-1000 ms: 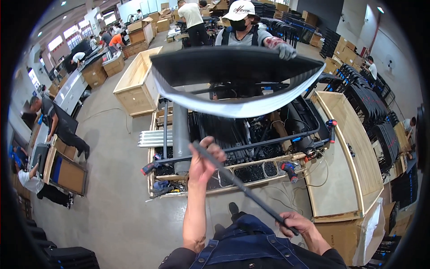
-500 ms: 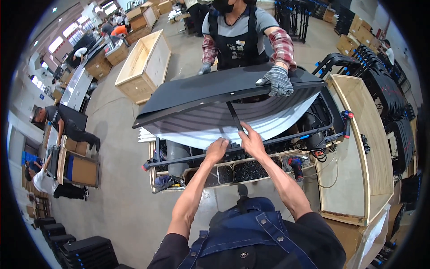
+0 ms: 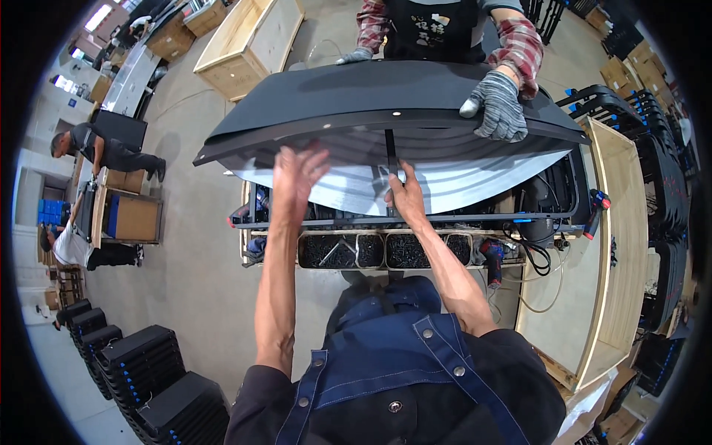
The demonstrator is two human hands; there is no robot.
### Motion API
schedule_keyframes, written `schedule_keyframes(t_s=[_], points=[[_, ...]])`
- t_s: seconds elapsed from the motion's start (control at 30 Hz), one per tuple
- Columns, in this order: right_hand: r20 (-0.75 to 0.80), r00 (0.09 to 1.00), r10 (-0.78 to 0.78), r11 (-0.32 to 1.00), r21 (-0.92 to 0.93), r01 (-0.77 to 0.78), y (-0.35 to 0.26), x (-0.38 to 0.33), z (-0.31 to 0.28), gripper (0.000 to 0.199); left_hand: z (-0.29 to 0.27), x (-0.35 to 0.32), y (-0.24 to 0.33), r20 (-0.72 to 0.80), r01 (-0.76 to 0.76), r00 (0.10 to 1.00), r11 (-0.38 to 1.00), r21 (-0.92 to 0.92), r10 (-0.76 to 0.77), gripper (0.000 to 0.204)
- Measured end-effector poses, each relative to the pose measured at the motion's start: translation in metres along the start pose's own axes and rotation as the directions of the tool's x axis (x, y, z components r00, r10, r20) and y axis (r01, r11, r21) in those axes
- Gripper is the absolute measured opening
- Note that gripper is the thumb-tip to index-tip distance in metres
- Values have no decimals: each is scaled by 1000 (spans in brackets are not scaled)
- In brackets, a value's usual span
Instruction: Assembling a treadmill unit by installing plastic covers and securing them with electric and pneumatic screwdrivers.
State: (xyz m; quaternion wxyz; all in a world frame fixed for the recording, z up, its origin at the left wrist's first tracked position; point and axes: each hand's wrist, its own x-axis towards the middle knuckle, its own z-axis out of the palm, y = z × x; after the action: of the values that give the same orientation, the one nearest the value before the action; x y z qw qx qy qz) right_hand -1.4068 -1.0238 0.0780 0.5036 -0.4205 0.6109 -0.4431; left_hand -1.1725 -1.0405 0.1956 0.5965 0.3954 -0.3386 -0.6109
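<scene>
My left grip (image 3: pixel 298 180) is spread wide, fingers fanned, palm against the near underside edge of the big curved black panel (image 3: pixel 371 96). My right grip (image 3: pixel 404 196), just to its right, is pinched on the narrow black bar (image 3: pixel 389 152) that runs up the middle of the panel's underside. The panel lies right above both grips. On its far rim rest two gloved hands of a co-worker, one grey glove (image 3: pixel 498 106) beyond my right grip and one (image 3: pixel 356 55) further left. Below my grips the table (image 3: pixel 571 289) carries three trays of dark screws (image 3: pixel 371 251) in a row. Left of my left grip stands one open wooden crate (image 3: pixel 248 44), far off; stacked black cases (image 3: pixel 148 371) sit on the floor near my left elbow.
</scene>
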Motion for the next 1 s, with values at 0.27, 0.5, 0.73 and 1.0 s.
schedule_keyframes(t_s=[0.27, 0.5, 0.73, 1.0], points=[[269, 960, 81, 981, 152, -125, 19, 22, -5, 39, 35, 27, 52, -170, 77, 982, 997, 1, -75, 59], [196, 972, 128, 985, 87, -147, -1, 19, -8, 43, 24, 30, 41, -219, 135, 963, 984, -113, -157, 32], [-27, 998, 64, 852, 522, -41, -48, -27, -172, 43, 10, -13, 7, -336, 134, 924, 977, -164, -183, 18], [-319, 920, 226, 831, 556, -12, -7, 16, -397, 42, -21, -42, -46, -293, 192, 888, 865, -463, -354, 39]])
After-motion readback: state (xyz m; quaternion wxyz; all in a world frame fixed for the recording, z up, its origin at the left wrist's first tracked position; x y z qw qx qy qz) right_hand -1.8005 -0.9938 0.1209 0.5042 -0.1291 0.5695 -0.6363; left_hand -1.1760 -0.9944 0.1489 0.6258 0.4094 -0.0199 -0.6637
